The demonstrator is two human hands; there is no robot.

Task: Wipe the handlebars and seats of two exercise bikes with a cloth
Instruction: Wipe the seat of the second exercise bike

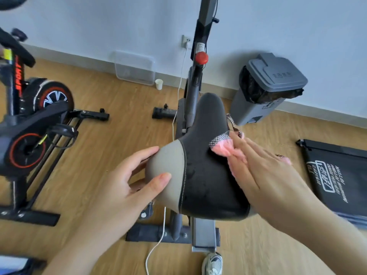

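Note:
The grey bike's seat (204, 155) fills the middle of the view, black on top with a grey left side. My left hand (131, 183) grips that grey side, thumb on top and fingers underneath. My right hand (264, 171) lies flat on the seat's right side, pressing a pink cloth (223, 148) with a checked black-and-white edge against it. The grey bike's post with a red knob (201, 57) rises behind the seat. The second bike (29, 108), black with red trim, stands at the left. Neither bike's handlebars show clearly.
A grey lidded bin (266, 88) stands by the wall to the right. A clear plastic box (135, 68) and a white cup (159, 84) sit at the wall. A black mat (337, 175) lies at right. A white cable (158, 241) trails across the wooden floor. A shoe (213, 263) shows below.

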